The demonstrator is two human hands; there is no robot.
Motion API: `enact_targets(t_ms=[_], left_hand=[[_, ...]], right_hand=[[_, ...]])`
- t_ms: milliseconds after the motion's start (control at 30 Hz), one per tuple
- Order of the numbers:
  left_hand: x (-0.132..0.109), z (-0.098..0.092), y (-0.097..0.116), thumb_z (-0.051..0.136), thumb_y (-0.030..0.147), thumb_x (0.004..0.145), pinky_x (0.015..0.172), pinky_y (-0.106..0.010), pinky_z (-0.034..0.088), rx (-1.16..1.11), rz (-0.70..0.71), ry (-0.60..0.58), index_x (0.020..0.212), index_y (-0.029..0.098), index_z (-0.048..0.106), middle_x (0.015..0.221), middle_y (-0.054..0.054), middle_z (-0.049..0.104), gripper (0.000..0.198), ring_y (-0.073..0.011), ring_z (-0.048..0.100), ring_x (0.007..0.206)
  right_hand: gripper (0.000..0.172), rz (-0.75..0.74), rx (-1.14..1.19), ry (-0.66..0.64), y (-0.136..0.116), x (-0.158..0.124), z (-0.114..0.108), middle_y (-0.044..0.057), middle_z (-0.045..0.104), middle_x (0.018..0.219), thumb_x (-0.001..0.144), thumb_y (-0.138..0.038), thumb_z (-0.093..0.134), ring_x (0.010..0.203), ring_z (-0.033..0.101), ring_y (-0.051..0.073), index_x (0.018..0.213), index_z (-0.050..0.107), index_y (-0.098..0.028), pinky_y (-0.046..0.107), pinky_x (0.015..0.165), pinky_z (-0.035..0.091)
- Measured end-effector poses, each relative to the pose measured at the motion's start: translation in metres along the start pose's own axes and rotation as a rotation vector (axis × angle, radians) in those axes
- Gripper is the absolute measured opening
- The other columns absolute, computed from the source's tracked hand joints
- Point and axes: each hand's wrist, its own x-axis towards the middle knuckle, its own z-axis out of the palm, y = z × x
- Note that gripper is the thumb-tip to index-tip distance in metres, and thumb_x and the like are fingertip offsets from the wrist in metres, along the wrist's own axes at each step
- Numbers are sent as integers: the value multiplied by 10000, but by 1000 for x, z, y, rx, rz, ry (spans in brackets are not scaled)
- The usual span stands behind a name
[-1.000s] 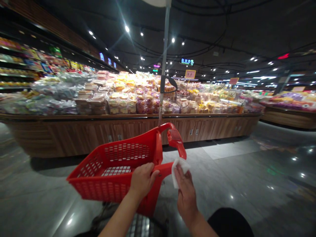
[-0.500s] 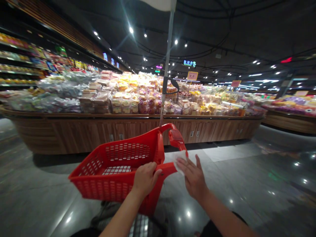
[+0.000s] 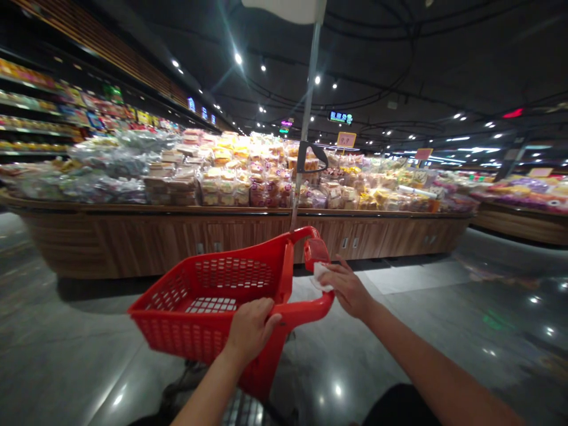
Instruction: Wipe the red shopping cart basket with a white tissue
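Note:
A red plastic shopping cart stands before me, turned with its basket to the left. Only the grid bottom shows inside the basket. My left hand is closed over the near rim, close to the handle end. On the far side of the curved red handle, my right hand presses a white wipe against the bar, just below the handle's thicker block. The fingers are bent over the wipe, partly hiding it.
A clear pole rises from the cart, with a dark loop-shaped holder on it and a white board on top. Behind runs a long wooden display counter heaped with packaged food. Stocked shelves line the left. Grey tiles cover the floor.
My right hand has slid the wipe along the handle, up and away toward the thicker block, uncovering the near bend. The left hand keeps its place on the rim.

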Motion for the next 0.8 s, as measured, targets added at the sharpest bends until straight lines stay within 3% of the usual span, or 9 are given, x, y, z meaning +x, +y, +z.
enact_targets(t_ms=[133,300,467,533,633,733,800], left_hand=[[-2,-1,-8,310,455,909,678,-288,394,-22,25,39,829,198,552,792,-32,619,362,-184,563,752],[-5,-6,-16,333,438,904,714,-291,422,-68,44,47,876,200,578,848,-42,644,343,-184,576,793],[-7,-13,-24,341,451,898,763,-304,443,-115,57,26,912,195,592,897,-56,657,359,-188,586,832],[-8,-15,-30,348,449,896,764,-306,452,-127,55,-8,906,191,596,890,-55,660,358,-187,590,830],[-11,-18,-36,352,452,892,813,-322,460,-138,48,6,935,191,605,949,-67,662,366,-196,594,897],[-13,-27,-25,350,478,881,891,-373,444,-119,45,142,1042,192,588,1076,-94,637,405,-229,564,1026],[-11,-34,-1,383,494,865,901,-406,439,-78,30,245,1096,182,564,1100,-111,629,429,-249,558,1047]], right_hand=[[259,77,29,71,3,-3,3,53,663,1057,876,-167,355,1155,491,201,1024,562,-213,465,1101,180],[245,29,183,-34,-21,4,7,14,673,917,833,-146,365,1010,575,181,923,579,-222,463,1115,147],[281,5,22,-53,7,20,8,17,676,990,862,-130,381,1176,483,186,991,611,-226,483,1121,7],[275,-3,15,-28,14,22,13,32,671,1029,881,-140,378,1227,437,188,1021,601,-217,472,1123,43],[255,20,69,59,9,19,24,44,667,1027,895,-151,357,1177,475,185,1000,583,-208,448,1115,140],[225,39,131,124,-7,16,33,40,668,943,895,-169,352,1057,534,191,939,569,-207,457,1097,190],[218,26,159,106,-16,18,33,34,660,897,892,-179,350,1002,547,197,893,566,-208,468,1083,209]])
